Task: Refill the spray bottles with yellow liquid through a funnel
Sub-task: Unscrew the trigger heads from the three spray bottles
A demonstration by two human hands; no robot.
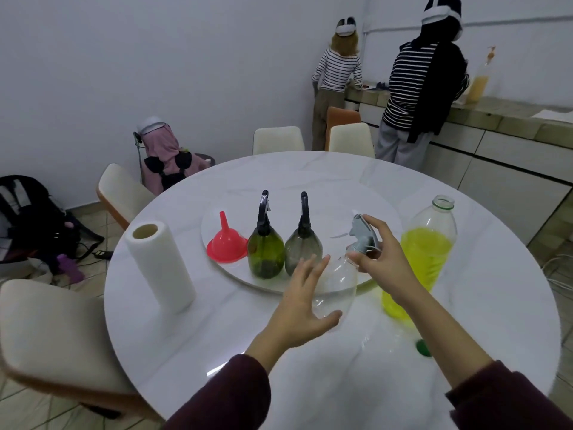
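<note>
A clear empty spray bottle (339, 282) with a grey trigger head (361, 232) tilts above the white round table (217, 321). My right hand (383, 259) grips its neck just under the head. My left hand (305, 301) reaches for its body with fingers spread, thumb under the bottle. A green spray bottle (265, 252) and a dark grey spray bottle (303, 251) stand upright on the white turntable (229, 217), with a red funnel (228, 242) upside down to their left. A large open bottle of yellow liquid (424, 256) stands to the right.
A paper towel roll (159, 265) stands on the table's left. A green cap (423, 348) lies near my right forearm. Cream chairs (46, 330) ring the table. Two people stand at a counter (508, 119) at the back right; a third sits at the back left.
</note>
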